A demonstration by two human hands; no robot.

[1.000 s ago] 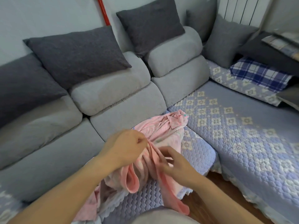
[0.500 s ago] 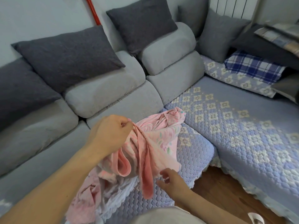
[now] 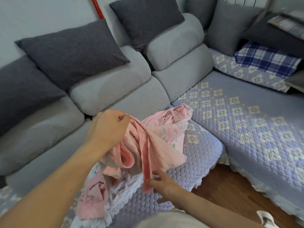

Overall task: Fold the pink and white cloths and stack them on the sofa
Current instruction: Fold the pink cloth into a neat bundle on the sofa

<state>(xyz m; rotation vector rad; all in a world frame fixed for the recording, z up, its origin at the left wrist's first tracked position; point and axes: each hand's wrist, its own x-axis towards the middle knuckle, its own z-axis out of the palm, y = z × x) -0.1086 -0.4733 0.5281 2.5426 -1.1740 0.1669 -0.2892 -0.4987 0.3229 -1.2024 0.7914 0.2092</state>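
No brand, label or readable writing shows on any fabric here. Your left hand is curled into a fist that grips the upper edge of the pink cloth, holding it raised above the seat of the sofa. From that grip a narrow pink band runs down and toward you, and your right hand pinches its lower end between thumb and fingers, just above the front edge of the seat. The rest of the pink cloth is bunched; part lies on the quilted lilac cover toward the corner of the sofa, and part hangs below your left forearm. The white cloth, with a scalloped border, lies crumpled on the seat under the pink one, touching it. To the right, the long section of the sofa carries a wide flat stretch of quilted cover, bounded by a frilled edge above the wooden floor. Grey cushions line the backrest, and a blue plaid cloth lies at the far right end.
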